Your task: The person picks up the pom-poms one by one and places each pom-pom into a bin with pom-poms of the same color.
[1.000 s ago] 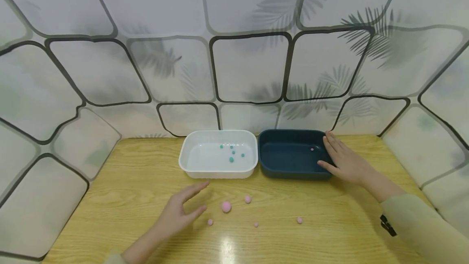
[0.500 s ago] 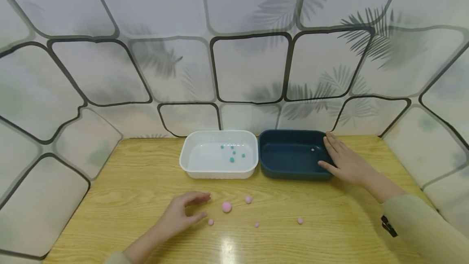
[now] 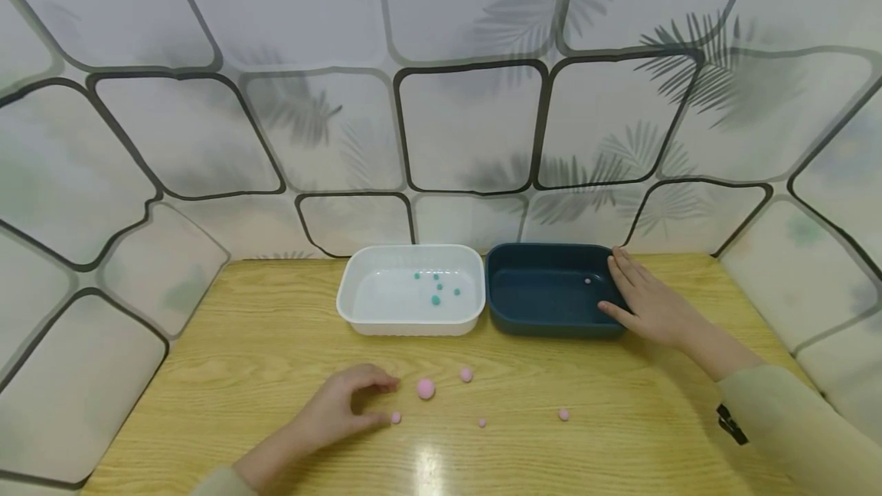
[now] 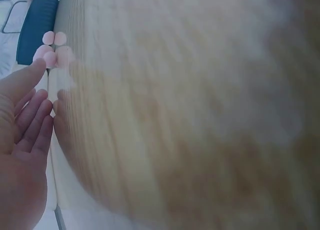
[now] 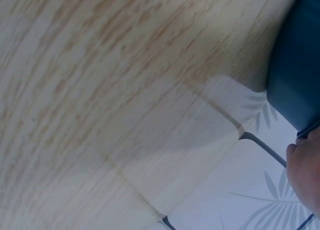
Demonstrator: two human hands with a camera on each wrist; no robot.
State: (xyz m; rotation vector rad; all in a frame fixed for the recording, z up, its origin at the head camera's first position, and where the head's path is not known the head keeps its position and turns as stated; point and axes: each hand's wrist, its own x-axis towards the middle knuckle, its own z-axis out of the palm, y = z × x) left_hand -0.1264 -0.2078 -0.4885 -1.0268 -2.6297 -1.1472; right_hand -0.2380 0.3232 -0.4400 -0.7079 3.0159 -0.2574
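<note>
My left hand (image 3: 334,410) is low over the wooden table, thumb and fingers spread apart and bent. Its thumb tip is right beside a small pink ball (image 3: 396,418); whether it touches cannot be told. Just past the fingertips lies a larger pink ball (image 3: 426,389). In the left wrist view the thumb (image 4: 26,82) overlaps the pink balls (image 4: 48,38) behind it. My right hand (image 3: 651,305) rests on the right end of a dark blue dish (image 3: 551,326), fingers straight over its rim. One tiny pink ball (image 3: 587,281) lies inside that dish.
A white dish (image 3: 410,328) with several small teal balls (image 3: 436,300) stands against the blue dish's left side. More pink balls lie in front: one at the middle (image 3: 466,375), a tiny one (image 3: 481,422) and one farther right (image 3: 563,414). A patterned wall (image 3: 468,128) rises behind.
My left hand has come down, and the gap between its thumb and fingers has narrowed beside the small pink ball. The right hand, dishes and balls have stayed put.
</note>
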